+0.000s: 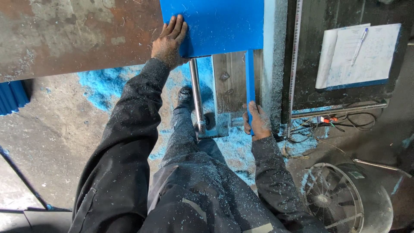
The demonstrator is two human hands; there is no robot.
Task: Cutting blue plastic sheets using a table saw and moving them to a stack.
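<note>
From the head view, the left hand (169,41) lies flat, fingers pressed together on the blue sheet's (215,26) near-left corner. The right hand (257,122) curls its fingers around the thin blue strip (249,82), which runs lengthwise away from them toward the sheet.

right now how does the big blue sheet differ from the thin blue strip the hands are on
The blue sheet is wide and lies flat on the table, while the blue strip is narrow and hangs down past the table edge. The left hand presses flat on the sheet's corner; the right hand grips the strip's lower end. Both are the same bright blue.
</note>
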